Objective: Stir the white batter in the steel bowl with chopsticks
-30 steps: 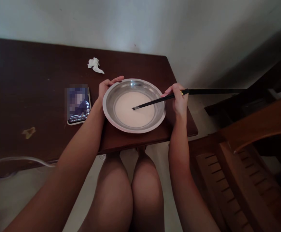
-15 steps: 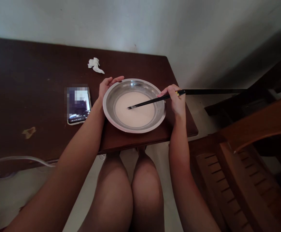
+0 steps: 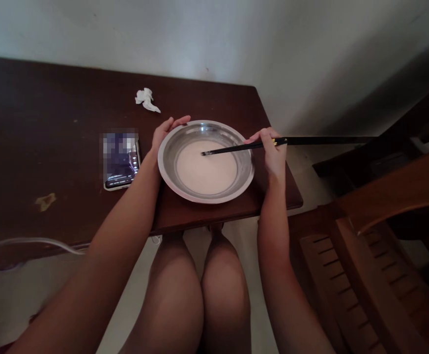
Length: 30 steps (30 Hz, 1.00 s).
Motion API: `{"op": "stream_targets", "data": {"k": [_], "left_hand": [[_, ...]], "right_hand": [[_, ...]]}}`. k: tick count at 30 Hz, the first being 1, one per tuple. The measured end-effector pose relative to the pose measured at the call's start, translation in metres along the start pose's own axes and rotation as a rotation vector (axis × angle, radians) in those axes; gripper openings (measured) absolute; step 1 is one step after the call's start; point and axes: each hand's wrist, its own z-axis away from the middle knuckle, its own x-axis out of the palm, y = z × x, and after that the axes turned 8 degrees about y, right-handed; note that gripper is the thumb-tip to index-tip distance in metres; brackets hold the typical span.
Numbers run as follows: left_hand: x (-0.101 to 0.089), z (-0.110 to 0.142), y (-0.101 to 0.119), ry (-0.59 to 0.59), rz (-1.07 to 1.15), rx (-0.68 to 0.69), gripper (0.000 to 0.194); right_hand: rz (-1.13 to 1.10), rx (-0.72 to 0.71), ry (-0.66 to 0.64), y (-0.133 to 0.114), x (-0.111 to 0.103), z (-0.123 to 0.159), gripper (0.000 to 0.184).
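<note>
A shallow steel bowl (image 3: 170, 167) holding a white liquid (image 3: 207, 172) sits near the front right corner of a dark wooden table (image 3: 52, 162). My left hand (image 3: 162, 135) grips the bowl's left rim, fingers curled over the edge. My right hand (image 3: 271, 152) is closed round black chopsticks (image 3: 232, 147) at the bowl's right rim. Their tips dip into the white liquid near its far side.
A phone (image 3: 120, 160) lies face up just left of the bowl. A crumpled white tissue (image 3: 146, 99) lies further back. A pale cable (image 3: 33, 243) runs along the table's front edge. Wooden furniture (image 3: 365, 255) stands to the right; a wall is behind.
The chopstick tips have swung from the middle of the liquid toward its far side. My right hand shifted slightly. My left hand stays on the rim.
</note>
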Motion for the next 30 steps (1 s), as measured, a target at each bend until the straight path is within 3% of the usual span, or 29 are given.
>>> {"op": "stream_targets", "data": {"k": [3,8,14,19,26,30], "left_hand": [[0.002,0.004,0.001,-0.004,-0.004,-0.008,0.036],[0.009,0.011,0.006,-0.006,0.017,-0.051,0.044],[0.01,0.013,0.005,-0.023,0.062,-0.064,0.045],[0.007,0.007,0.003,0.02,0.073,-0.064,0.042],[0.004,0.003,0.001,0.023,0.015,-0.021,0.032],[0.001,0.0,-0.001,0.013,-0.014,0.005,0.035]], "right_hand": [[-0.005,0.01,0.021,-0.001,0.0,0.0,0.06],[-0.003,-0.002,-0.121,0.0,0.0,0.001,0.054],[-0.031,0.037,0.026,0.004,-0.001,0.0,0.061],[-0.023,0.02,-0.114,-0.001,0.0,0.002,0.055],[-0.013,0.016,0.048,0.006,-0.002,-0.002,0.059],[-0.03,0.037,-0.092,0.005,-0.001,0.002,0.054]]}}
